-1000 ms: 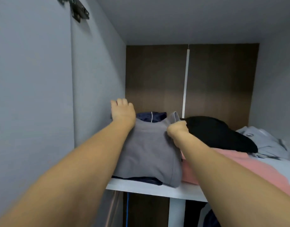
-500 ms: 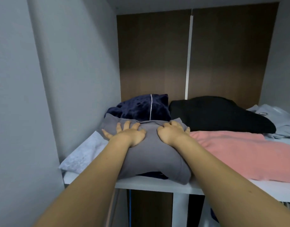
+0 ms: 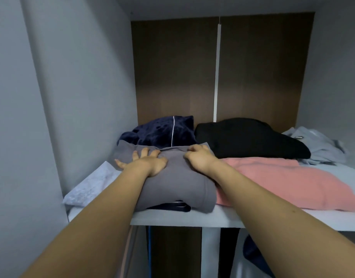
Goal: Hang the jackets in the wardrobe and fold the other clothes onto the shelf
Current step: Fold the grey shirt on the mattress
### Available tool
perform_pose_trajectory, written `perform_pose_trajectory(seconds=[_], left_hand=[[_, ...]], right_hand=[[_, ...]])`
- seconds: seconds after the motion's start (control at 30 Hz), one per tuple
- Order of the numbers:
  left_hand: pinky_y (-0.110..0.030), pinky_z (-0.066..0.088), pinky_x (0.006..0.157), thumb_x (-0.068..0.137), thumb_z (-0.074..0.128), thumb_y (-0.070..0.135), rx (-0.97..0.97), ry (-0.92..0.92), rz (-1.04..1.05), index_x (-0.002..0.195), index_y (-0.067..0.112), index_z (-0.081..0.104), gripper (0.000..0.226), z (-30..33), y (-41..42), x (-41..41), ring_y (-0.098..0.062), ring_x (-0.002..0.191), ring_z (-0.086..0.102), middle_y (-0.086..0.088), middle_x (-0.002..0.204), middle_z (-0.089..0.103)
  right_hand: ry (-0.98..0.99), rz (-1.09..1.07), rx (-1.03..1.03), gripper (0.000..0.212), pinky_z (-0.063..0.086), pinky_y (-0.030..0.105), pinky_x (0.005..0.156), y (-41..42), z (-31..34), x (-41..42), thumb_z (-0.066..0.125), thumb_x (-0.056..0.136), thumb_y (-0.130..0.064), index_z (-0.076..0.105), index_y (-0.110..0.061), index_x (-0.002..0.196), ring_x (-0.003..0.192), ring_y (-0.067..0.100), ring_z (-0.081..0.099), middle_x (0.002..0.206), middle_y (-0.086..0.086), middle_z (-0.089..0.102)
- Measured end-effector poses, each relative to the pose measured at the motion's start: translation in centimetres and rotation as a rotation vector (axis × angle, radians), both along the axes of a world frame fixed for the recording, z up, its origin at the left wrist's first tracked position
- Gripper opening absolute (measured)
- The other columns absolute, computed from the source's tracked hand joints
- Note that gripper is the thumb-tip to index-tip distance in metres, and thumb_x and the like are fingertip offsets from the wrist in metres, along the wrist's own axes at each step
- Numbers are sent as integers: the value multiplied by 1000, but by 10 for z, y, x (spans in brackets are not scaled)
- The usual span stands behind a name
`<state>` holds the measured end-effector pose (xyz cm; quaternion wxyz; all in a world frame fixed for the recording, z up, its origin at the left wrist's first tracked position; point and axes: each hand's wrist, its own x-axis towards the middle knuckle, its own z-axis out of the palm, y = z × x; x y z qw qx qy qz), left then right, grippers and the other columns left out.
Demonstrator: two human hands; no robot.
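Fingers of my left hand lie spread, my right hand loosely curled, both pressing the folded grey cotton garment onto the white shelf; next, I judge, let go.

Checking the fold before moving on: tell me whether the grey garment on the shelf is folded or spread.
Folded. The grey garment sits as a compact, doubled-over bundle at the shelf edge, left hand pressing flat.
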<state>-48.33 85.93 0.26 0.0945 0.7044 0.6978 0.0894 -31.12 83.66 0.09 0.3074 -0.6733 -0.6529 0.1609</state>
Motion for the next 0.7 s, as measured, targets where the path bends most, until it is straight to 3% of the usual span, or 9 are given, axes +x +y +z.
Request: perform_pose_trajectory(seconds=[0.1,0.23,0.4,0.5,0.7], left_hand=[[-76,1,110,99,30,50,262,-16,56,156,30,20,60,16,-11,10,-29,151,1,0,165,5],[-68,15,113,100,32,46,531,-64,-53,150,21,30,56,49,-48,49,-33,142,25,-9,156,28],[-62,21,114,99,42,44,782,-15,-324,154,22,19,63,63,-121,122,-31,142,26,-5,159,21],[-59,20,116,100,42,45,823,11,-457,155,23,16,65,63,-170,165,-30,143,25,-4,159,21],[-56,21,117,99,41,45,814,-18,-649,155,24,17,64,43,-257,234,-29,143,25,-4,160,22]], right_hand=[[105,-15,141,50,36,30,108,-41,16,32,51,94,-24,46,-14,143,129,24,47,148,10,40],[-16,-151,242,57,36,30,103,-107,36,90,57,92,-25,42,-15,146,131,24,46,149,9,42],[-167,-334,298,60,33,30,100,-198,46,149,55,91,-25,38,-15,147,133,26,43,151,7,37],[-231,-393,300,60,34,38,109,-254,46,177,54,90,-24,36,-15,147,132,29,43,151,9,35],[-308,-500,260,63,41,36,101,-366,41,219,51,94,-23,27,-13,151,133,28,42,155,9,27]])
